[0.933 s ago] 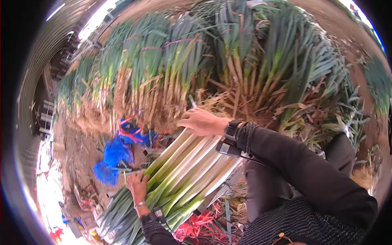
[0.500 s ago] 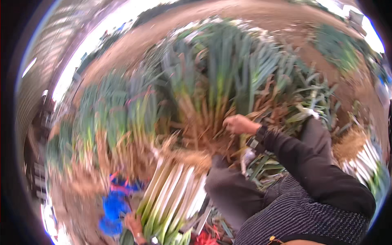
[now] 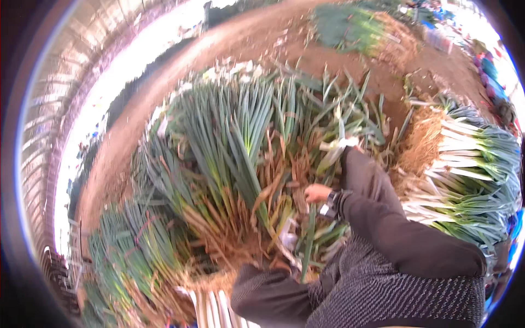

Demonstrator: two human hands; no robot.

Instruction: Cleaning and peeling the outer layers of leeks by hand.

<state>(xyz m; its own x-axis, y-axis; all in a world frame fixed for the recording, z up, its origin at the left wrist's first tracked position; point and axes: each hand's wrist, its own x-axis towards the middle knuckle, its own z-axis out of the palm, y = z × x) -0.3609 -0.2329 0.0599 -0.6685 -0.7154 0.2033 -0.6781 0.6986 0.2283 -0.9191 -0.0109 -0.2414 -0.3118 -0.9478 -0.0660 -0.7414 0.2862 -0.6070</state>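
Observation:
My right hand [image 3: 317,193], with a dark watch at its wrist, is closed above the loose leaves between my knees. A long green leek leaf [image 3: 309,240] hangs straight down from its fingers. My left hand is out of sight. Just left of my right hand, a stack of untrimmed leeks [image 3: 224,136] leans with green tops away and brown, dry outer leaves near me. One leek [image 3: 268,218] slants down from it toward my left knee, its pale lower end near a heap of stripped leaves [image 3: 331,232].
Cleaned leeks with white stalks [image 3: 459,147] lie in bundles at the right, roots toward me. More white stalks [image 3: 210,306] lie below my left knee. Tied leek bundles [image 3: 131,235] stand at lower left. Another leek pile [image 3: 350,30] rests on the bare soil beyond.
My view has swung to the right, bringing the cleaned bundles further in. My left hand has left the picture. A leek leaf now hangs from my right hand.

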